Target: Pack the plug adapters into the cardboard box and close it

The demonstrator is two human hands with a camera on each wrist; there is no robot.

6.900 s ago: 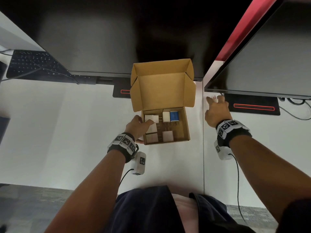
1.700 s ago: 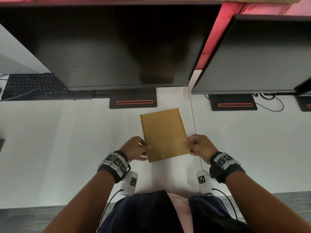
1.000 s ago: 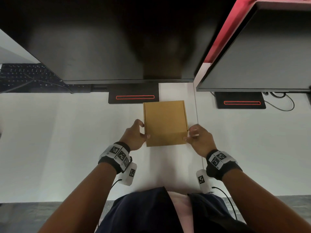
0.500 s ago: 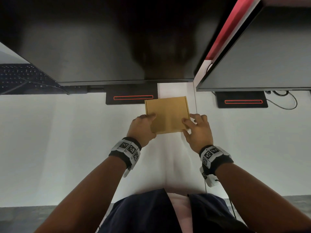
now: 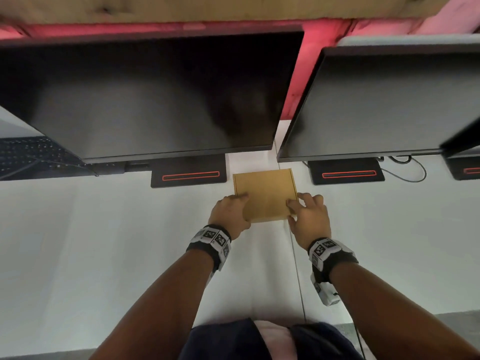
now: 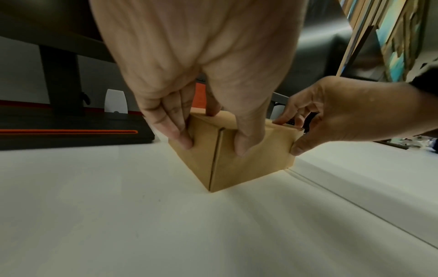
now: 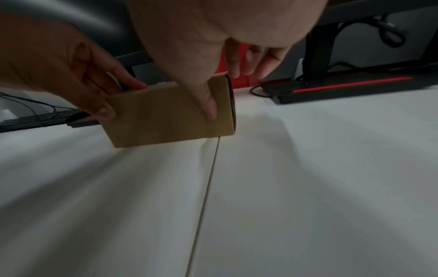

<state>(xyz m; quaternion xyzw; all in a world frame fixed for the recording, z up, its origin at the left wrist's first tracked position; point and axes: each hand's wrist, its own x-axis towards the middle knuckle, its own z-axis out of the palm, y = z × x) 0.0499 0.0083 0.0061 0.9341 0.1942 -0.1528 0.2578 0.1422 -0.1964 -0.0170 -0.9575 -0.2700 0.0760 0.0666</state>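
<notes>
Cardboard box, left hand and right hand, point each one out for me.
cardboard box [image 5: 265,193], head view, middle of its closed lid.
left hand [image 5: 230,213], head view, back of the hand.
right hand [image 5: 310,220], head view, back of the hand.

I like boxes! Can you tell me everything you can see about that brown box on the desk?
The box is plain brown cardboard, small and squarish, with its lid shut flat. It sits on the white desk between two monitor stands. The left hand holds its near left corner, and the right hand holds its near right corner with the thumb on the front. Nothing inside it shows.
</notes>
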